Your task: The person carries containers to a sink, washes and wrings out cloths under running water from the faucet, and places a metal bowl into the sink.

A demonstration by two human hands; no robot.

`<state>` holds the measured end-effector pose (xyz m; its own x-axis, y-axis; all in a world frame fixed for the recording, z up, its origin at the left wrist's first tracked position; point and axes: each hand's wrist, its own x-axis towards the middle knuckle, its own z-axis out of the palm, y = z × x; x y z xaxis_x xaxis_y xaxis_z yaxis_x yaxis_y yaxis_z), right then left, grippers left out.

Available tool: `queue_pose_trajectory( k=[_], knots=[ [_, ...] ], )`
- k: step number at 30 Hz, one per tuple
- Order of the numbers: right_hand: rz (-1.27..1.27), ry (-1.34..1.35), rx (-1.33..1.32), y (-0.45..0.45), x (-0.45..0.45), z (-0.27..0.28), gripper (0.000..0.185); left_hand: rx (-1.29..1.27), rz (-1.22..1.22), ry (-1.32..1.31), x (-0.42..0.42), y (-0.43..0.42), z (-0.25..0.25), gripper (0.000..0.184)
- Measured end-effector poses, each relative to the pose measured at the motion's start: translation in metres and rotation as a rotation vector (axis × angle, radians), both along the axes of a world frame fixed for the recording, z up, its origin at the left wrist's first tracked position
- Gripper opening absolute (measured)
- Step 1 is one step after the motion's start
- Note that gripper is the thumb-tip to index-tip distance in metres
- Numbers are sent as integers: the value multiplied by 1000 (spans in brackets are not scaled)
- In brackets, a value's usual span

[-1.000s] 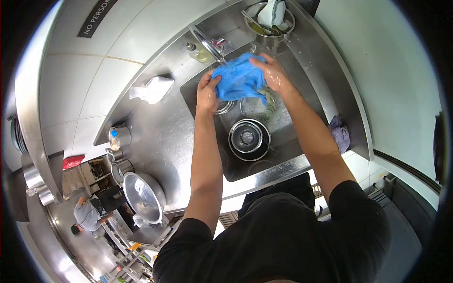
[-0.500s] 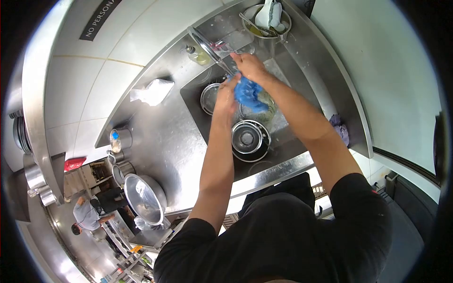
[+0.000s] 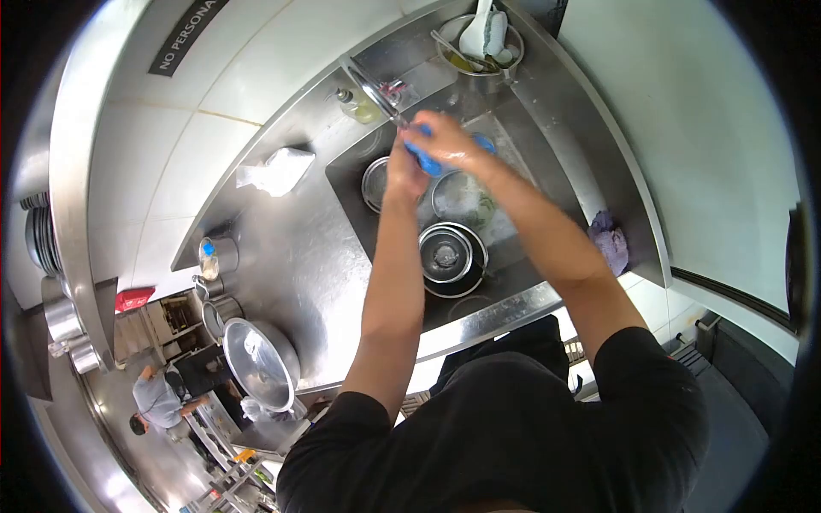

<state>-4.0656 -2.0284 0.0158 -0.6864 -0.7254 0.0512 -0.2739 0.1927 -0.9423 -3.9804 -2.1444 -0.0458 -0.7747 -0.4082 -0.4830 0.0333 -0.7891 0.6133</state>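
Note:
My left hand [image 3: 405, 175] and my right hand [image 3: 446, 144] are together under the faucet [image 3: 374, 90], both closed round a bunched blue cloth [image 3: 424, 161]. Part of the blue shows beyond my right wrist. The fingers are partly hidden behind the hands and look wet. Below them in the sink [image 3: 547, 269] lies a round vessel [image 3: 455, 201] with cloudy contents and some green bits. A small metal bowl [image 3: 445, 255] sits inside a larger dark-looking pan nearer me. Left of my left hand is another round metal container [image 3: 374, 184].
A pot [image 3: 483, 84] with utensils stands behind the sink, and a soap bottle [image 3: 357, 107] is by the faucet. A large metal bowl [image 3: 286, 385] and a white packet [image 3: 286, 171] lie left. A purple cloth [image 3: 609, 242] hangs right. Another person [image 3: 162, 398] works far left.
The blue cloth has gone from hanging loose below my hands to a tight bunch between them. My right hand has moved slightly down and closer over my left.

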Motion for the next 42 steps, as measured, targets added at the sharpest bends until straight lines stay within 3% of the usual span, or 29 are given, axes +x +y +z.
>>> queue_pose_trajectory(
  k=[1,2,5,6,7,9,10,13,14,17,21,22,25,26,28,29,30,32,35,37,38,41,42],
  knots=[
    [-60,107,1,-13,16,-7,40,30,82,-11,-10,11,-1,39],
    [-165,144,-17,-28,25,-24,37,118,54,169,-13,6,-18,46],
    [-244,117,192,-25,7,-27,43,-259,25,-118,-8,35,6,52],
    [-243,41,88,-21,0,-30,52,-316,-46,-296,-2,29,-3,51],
    [-215,24,162,-19,-8,-34,55,-387,-129,-303,4,27,6,47],
    [-156,-6,314,-11,-22,-41,61,-523,-294,-308,22,32,48,39],
    [-103,37,292,-3,-25,-47,68,-655,-222,-339,29,36,79,27],
    [261,-80,200,31,-31,-63,67,-524,-131,-149,50,-27,51,25],
    [374,-8,421,43,-35,-44,52,-536,-120,-164,50,-31,56,25],
    [281,-342,13,59,-30,-47,37,-529,-92,-153,53,-36,60,26],
    [-151,-897,-545,13,-8,-40,27,-541,-44,-52,29,-25,31,32],
    [-231,-799,-510,-9,1,-45,25,-575,-28,-49,19,-20,21,35],
    [-394,-16,-329,-49,30,-30,28,-382,121,-130,-4,11,47,52],
    [-374,35,-231,-50,30,-29,31,-334,131,-192,-5,10,43,64],
    [-328,139,-32,-52,22,-28,38,-294,-44,-248,0,10,38,66],
    [-319,79,-8,-55,13,-32,46,-274,-128,-274,3,7,30,68],
    [-310,16,17,-55,2,-35,54,-129,-186,-78,3,14,18,67],
    [-226,-242,156,-51,-20,-40,71,17,-269,-37,9,25,41,65],
    [34,-699,-178,-37,-18,-43,76,61,-258,103,10,31,51,50],
    [24,-808,-90,-19,-8,-38,74,-13,-202,150,15,17,54,44],
    [18,-861,-47,-8,-2,-38,74,50,-180,37,20,2,55,39],
    [286,-587,78,38,-2,-52,69,-160,-67,52,27,-27,60,28],
    [241,-665,-13,43,-6,-56,70,-154,-34,46,31,-30,65,25]
  ],
)
